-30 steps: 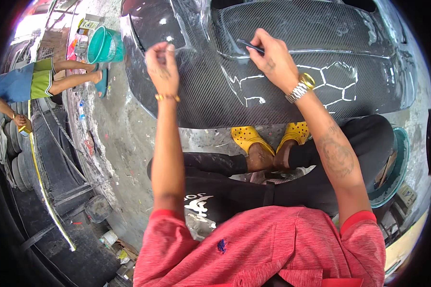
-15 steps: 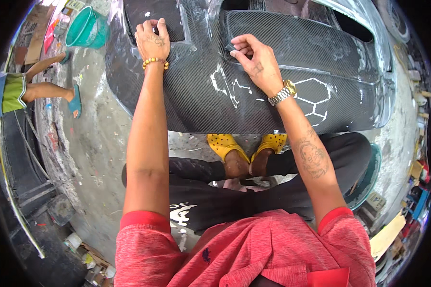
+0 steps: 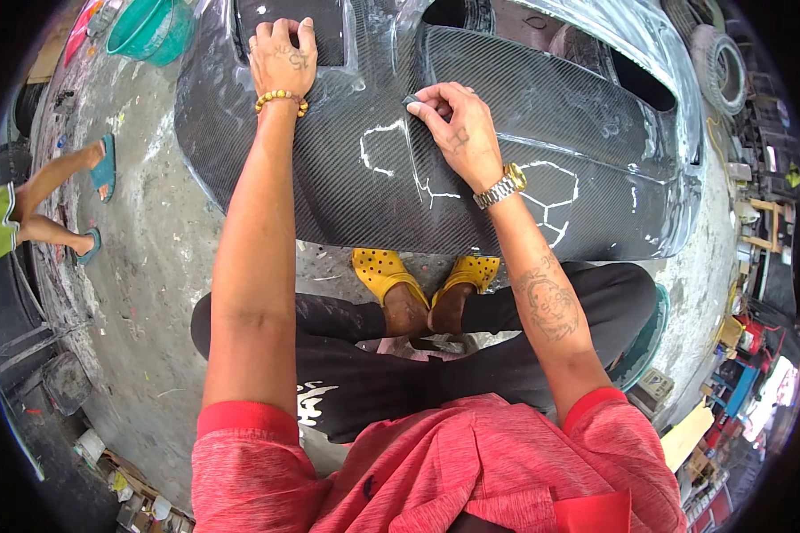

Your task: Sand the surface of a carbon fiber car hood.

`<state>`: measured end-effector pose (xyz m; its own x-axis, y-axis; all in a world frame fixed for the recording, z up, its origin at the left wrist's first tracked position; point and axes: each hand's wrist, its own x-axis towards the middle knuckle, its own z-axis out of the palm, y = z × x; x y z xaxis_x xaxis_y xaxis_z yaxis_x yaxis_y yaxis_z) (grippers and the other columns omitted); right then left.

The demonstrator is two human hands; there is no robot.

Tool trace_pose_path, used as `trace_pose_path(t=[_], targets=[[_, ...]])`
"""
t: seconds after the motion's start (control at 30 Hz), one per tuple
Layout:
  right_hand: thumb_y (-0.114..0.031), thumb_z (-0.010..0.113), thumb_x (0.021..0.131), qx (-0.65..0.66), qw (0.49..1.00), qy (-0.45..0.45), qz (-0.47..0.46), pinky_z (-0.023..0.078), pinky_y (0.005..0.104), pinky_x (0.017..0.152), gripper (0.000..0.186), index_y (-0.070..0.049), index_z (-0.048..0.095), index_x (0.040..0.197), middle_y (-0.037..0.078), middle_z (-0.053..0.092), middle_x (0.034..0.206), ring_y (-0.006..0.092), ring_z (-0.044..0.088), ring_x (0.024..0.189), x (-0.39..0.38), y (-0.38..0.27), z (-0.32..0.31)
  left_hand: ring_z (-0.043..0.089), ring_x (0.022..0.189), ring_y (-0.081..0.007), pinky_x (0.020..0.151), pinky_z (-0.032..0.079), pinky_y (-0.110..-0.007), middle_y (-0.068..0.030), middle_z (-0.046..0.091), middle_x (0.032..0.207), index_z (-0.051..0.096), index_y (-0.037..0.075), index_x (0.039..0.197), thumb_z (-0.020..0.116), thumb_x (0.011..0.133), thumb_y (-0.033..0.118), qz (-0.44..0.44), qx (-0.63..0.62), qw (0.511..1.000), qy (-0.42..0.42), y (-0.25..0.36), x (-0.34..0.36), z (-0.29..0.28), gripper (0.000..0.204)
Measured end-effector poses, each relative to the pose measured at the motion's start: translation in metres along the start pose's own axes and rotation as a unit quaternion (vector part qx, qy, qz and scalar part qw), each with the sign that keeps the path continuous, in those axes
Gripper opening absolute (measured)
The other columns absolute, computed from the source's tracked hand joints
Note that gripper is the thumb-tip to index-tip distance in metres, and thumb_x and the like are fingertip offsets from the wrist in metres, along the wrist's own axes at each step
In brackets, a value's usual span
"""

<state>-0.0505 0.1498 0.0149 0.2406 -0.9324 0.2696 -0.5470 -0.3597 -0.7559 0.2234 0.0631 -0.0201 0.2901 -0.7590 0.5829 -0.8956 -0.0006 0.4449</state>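
While the left hand (image 3: 282, 60), grip indeterminable, is toward the left edge of the curved black weave-patterned panel (image 3: 342, 206), the right hand (image 3: 456, 127) clamps a small dark piece (image 3: 410, 101) inward of the near edge.

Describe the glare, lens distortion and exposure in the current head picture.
Head view: broken white hexagonal lines, apparently reflected lights, glare on the dark woven panel; head view: surroundings bend toward the rim, with black corners; head view: a bright patch at the right edge is washed out; head view: the right hand looks fairly sharp.
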Motion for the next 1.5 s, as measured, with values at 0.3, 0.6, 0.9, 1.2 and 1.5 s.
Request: trace_pose_path(t=[0.3, 0.6, 0.9, 1.2, 1.5], targets=[[-0.016, 0.079, 0.086, 0.012, 0.998, 0.051, 0.025, 0.05, 0.032, 0.07, 0.019, -0.001, 0.075, 0.097, 0.007, 0.068, 0.081, 0.0163, 0.058, 0.07, -0.003, 0.003, 0.002, 0.061, 0.107, -0.0406, 0.093, 0.05, -0.051, -0.0191, 0.065, 0.11, 0.073, 0.008, 0.1, 0.061, 0.098, 0.044, -0.012, -0.001, 1.0, -0.005, 0.001, -0.001, -0.001, 0.038], [-0.014, 0.075, 0.084, -0.012, 0.999, 0.028, 0.011, 0.043, 0.0391, 0.082, 0.01, -0.005, 0.071, 0.089, 0.006, 0.065, 0.079, 0.0244, 0.06, 0.078, -0.007, 0.006, 0.008, 0.061, 0.104, -0.0403, 0.092, 0.051, -0.05, -0.018, 0.065, 0.107, 0.073, 0.008, 0.099, 0.06, 0.099, 0.044, -0.012, 0.003, 1.0, -0.011, 0.002, -0.001, -0.001, 0.038], [-0.015, 0.073, 0.086, -0.081, 0.993, 0.08, -0.028, 0.041, 0.0427, 0.082, 0.01, -0.007, 0.068, 0.089, 0.007, 0.062, 0.08, 0.029, 0.057, 0.086, -0.013, 0.009, 0.022, 0.061, 0.106, -0.0412, 0.092, 0.051, -0.051, -0.0196, 0.067, 0.108, 0.074, 0.007, 0.098, 0.06, 0.099, 0.044, -0.02, 0.012, 0.999, -0.026, 0.002, 0.0, -0.001, 0.04], [-0.015, 0.073, 0.086, -0.072, 0.992, 0.095, -0.032, 0.04, 0.0427, 0.08, 0.009, -0.008, 0.069, 0.089, 0.006, 0.061, 0.08, 0.0283, 0.057, 0.085, -0.011, 0.004, 0.025, 0.062, 0.105, -0.0415, 0.091, 0.051, -0.05, -0.0192, 0.067, 0.108, 0.074, 0.007, 0.096, 0.061, 0.098, 0.044, -0.011, 0.007, 1.0, 0.001, 0.001, -0.001, 0.001, 0.04], [-0.013, 0.072, 0.086, -0.083, 0.989, 0.116, -0.049, 0.041, 0.0421, 0.079, 0.007, -0.007, 0.069, 0.088, 0.007, 0.062, 0.08, 0.029, 0.058, 0.084, -0.011, 0.003, 0.028, 0.063, 0.102, -0.0411, 0.091, 0.051, -0.05, -0.0176, 0.068, 0.109, 0.075, 0.008, 0.101, 0.061, 0.099, 0.046, 0.005, 0.01, 1.0, 0.011, -0.001, -0.004, 0.003, 0.04]])
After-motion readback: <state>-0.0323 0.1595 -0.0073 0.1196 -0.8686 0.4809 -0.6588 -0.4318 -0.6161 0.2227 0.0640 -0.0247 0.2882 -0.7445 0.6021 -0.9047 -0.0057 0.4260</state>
